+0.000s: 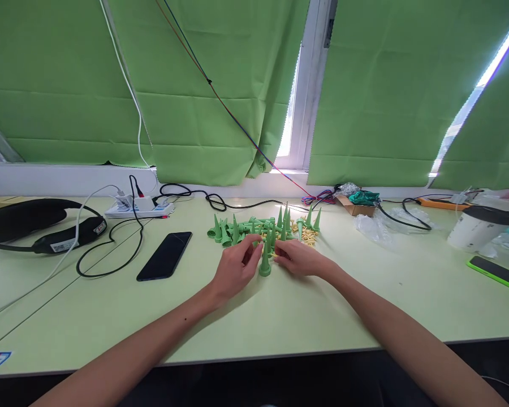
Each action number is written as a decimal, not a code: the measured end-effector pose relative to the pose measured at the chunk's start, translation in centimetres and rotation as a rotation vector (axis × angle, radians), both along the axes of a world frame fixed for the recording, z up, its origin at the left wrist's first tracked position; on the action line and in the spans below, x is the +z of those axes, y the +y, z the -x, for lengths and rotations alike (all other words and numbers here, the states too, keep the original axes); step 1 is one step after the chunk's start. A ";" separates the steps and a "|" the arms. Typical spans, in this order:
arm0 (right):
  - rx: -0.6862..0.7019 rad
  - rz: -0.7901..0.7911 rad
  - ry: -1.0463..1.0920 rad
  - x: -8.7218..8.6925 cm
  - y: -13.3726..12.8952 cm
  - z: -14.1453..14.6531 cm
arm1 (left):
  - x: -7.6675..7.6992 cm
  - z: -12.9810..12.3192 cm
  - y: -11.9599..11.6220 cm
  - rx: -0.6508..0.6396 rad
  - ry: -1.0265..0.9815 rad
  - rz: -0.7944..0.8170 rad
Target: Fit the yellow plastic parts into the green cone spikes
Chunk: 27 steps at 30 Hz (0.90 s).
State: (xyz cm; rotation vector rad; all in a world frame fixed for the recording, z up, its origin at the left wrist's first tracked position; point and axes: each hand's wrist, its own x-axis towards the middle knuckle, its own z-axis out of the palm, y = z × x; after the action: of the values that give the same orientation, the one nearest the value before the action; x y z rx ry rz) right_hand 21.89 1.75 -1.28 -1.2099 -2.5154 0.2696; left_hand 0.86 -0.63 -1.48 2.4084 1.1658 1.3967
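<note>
One pale table (343,305), with two hands working mid-scene. Left hand (236,267) has thumb and index bent in by the nearest cone; right hand (297,258) is curled at the pile. Can't tell if either's gripping anything, tbh. One black phone (165,257) off to the left. Green cones (264,267) sit centre: roughly a dozen upright, more lying on the far left, too overlapped to count. Looks partway at best, since loads of yellow pegs (309,236) lie loose at the pile's right, uncountable.
</note>
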 end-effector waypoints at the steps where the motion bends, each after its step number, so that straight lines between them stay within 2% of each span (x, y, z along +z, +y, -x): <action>1: 0.003 -0.001 0.000 0.0 0.0 0.0 | 0.1 0.0 0.0 0.021 -0.005 0.010; 5: 0.008 0.005 -0.005 -0.1 0.1 0.0 | 0.5 0.0 0.0 0.051 0.005 0.048; 13: 0.014 0.015 -0.010 -0.3 0.1 0.1 | 0.8 0.0 0.1 0.018 0.125 0.156; 19: 0.023 -0.010 -0.020 -0.3 0.1 0.2 | 0.6 0.0 0.2 0.038 0.271 0.203; 27: 0.042 -0.037 0.004 -0.7 0.1 0.3 | 0.2 0.0 0.4 -0.012 0.362 0.228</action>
State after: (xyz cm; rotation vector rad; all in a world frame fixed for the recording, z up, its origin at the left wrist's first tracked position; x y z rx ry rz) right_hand 21.61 1.87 -1.97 -1.1421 -2.5336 0.2343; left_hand 0.87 -0.22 -1.33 2.5561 1.2994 0.7879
